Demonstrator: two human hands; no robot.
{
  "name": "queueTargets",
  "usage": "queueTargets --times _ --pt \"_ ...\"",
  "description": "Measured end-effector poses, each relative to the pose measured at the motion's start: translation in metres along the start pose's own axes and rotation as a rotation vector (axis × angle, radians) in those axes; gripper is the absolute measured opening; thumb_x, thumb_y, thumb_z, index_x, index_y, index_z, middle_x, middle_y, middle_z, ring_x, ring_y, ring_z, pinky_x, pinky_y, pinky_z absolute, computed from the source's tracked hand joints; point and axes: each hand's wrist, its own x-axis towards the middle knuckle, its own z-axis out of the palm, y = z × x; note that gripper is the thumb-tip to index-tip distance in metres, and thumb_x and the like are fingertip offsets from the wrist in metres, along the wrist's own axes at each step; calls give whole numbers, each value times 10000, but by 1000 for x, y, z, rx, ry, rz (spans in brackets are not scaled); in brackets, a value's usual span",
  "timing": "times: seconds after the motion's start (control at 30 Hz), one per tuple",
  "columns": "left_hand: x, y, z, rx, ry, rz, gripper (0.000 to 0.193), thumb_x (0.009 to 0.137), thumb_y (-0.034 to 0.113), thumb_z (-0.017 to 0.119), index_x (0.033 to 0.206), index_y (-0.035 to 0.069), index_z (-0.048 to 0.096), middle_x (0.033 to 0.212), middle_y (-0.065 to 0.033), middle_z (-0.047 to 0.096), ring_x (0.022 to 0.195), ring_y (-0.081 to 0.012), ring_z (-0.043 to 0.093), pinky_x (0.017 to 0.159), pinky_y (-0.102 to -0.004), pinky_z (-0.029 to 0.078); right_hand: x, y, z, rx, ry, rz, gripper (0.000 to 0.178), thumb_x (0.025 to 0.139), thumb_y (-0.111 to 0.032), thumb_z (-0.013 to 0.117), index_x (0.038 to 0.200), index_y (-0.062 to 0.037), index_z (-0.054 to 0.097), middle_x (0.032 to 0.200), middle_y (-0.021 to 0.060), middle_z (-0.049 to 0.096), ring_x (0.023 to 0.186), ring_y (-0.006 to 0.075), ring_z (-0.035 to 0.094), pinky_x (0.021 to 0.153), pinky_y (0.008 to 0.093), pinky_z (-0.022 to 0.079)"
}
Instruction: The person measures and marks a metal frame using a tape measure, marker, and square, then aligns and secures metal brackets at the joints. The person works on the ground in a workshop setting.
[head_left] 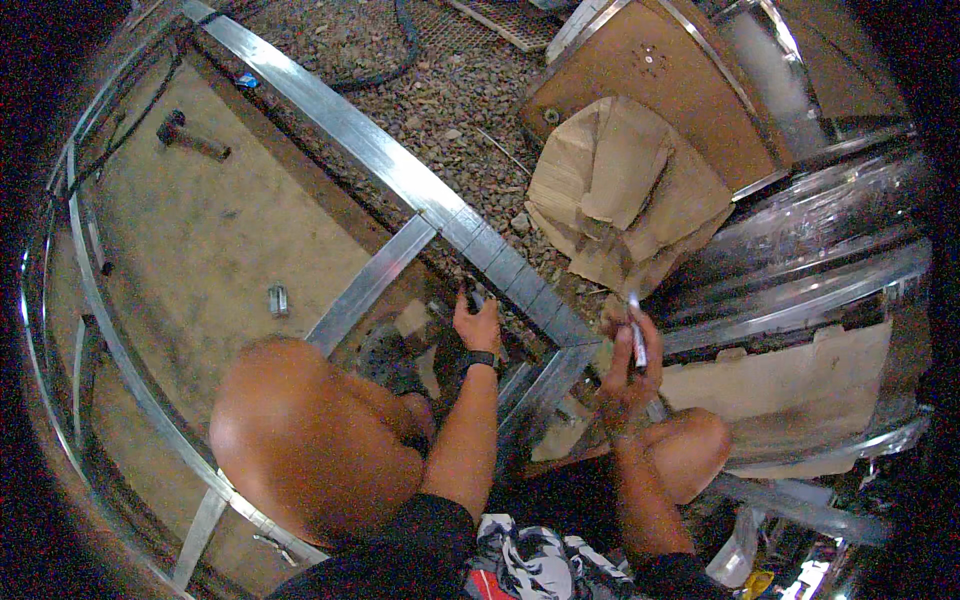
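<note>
My left hand [477, 326], with a dark band at the wrist, is beside the inner edge of a silver metal beam [400, 175]. Its fingers close around a small greyish piece that I cannot make out. To the right, my right hand [632, 375] grips a slim white marker [639, 345], its tip pointing up and away from me. The marker is apart from the beam. Several dark lines cross the beam between its joint with a shorter crossbar [372, 280] and the corner near my right hand.
A hammer [195, 136] and a short metal piece [278, 300] lie on the floor inside the frame. Beyond the beam are gravel [440, 125], crumpled brown paper [620, 185] and a brown panel [650, 60]. Plastic-wrapped lengths [800, 240] and a cardboard sheet [790, 390] lie at right.
</note>
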Motion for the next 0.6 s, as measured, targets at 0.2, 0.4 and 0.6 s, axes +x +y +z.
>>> queueTargets --times 0.2,0.4,0.6 --pt "-15 53 -41 508 -60 387 366 732 13 623 1096 -30 620 895 -66 656 794 -190 610 745 -308 500 63 2 14 31 -254 142 347 962 -118 599 1290 -38 518 1277 131 595 1177 218 582 1001 360 464" --pt "-22 124 -56 917 -464 424 484 725 53 628 1206 -7 627 1052 -177 705 964 -305 685 853 -366 534 95 5 54 101 -495 42 616 832 -215 796 1336 -51 483 1335 104 549 1206 200 564 1010 358 468" --pt "12 161 -30 1472 -904 526 495 731 68 662 1217 163 671 1129 -166 692 1019 -370 666 904 -433 537 92 5 73 399 -521 228 662 785 -374 823 1293 -58 539 1211 95 651 1083 260 625 995 393 463"
